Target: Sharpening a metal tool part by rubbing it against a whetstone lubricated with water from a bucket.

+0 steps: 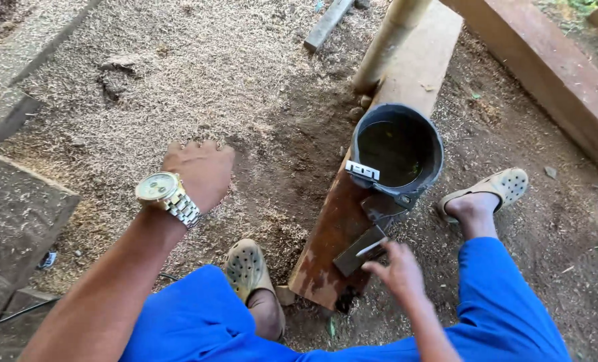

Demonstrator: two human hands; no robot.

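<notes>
Looking down, I see my right hand [398, 269] low in the middle of the view, fingers curled onto a small dark stone [359, 250], a flat block that lies on a wet, reddish plank [332, 234]. The stone's long axis runs from lower left to upper right, its far end pointing up toward a dark bucket [396, 153]; a pale sliver shows along its top edge, and I cannot tell what that is. The grip is narrow, fingertips on the stone's near end, though whether they pinch it or only rest on it I cannot tell. The bucket sits on the same plank just beyond the stone, with dark water inside and a white tag on its rim. My left hand [198, 171] is well apart to the left, knuckles closed and turned down over the sawdust [178, 74], holding nothing that I can see; a gold watch [163, 192] sits on its wrist. The ground is bare earth, thick with pale sawdust on the left. A pole [389, 40] leans at the plank's far end, and a heavy beam [554, 74] crosses the upper right. My blue trousers [500, 302] and tan clogs [497, 188] frame the plank.
</notes>
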